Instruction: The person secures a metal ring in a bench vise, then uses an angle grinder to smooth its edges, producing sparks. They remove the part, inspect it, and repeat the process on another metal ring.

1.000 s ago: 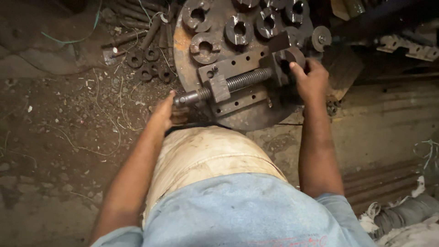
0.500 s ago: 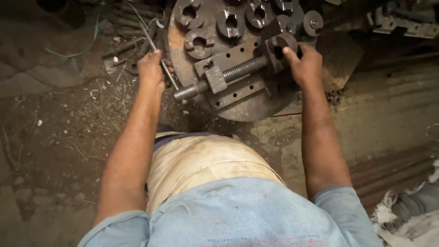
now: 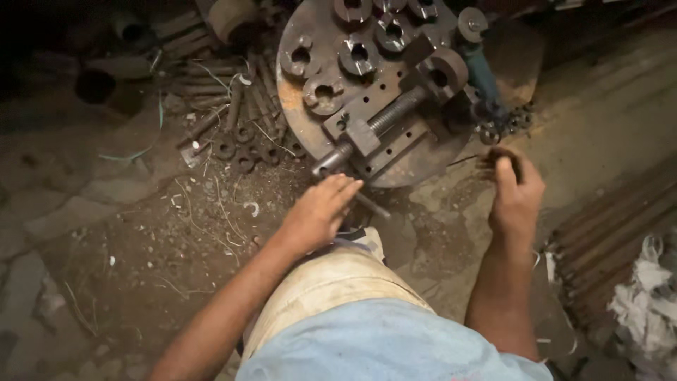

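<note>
A round rusty steel plate [image 3: 295,113] lies on the dirt floor, with several ring-shaped pieces bolted on it. A threaded screw clamp [image 3: 393,111] runs slantwise across it. My left hand [image 3: 319,213] hovers just below the plate's front edge, fingers stretched out over a thin metal rod [image 3: 372,205], holding nothing. To the right of the plate, my right hand [image 3: 516,196] is closed around a small dark piece [image 3: 493,158], which is too blurred to identify. My knee in pale trousers [image 3: 331,289] is below the hands.
Loose rings and nuts [image 3: 240,148] and short bars [image 3: 211,95] lie left of the plate. A small pile of nuts [image 3: 509,121] sits by a blue-green handle [image 3: 482,70]. Rusty rods [image 3: 610,236] and a white rag [image 3: 649,303] are at the right.
My right hand left the clamp's end and dropped down to the right, now closed on a dark piece. My left hand moved from the plate's upper left to its front edge.
</note>
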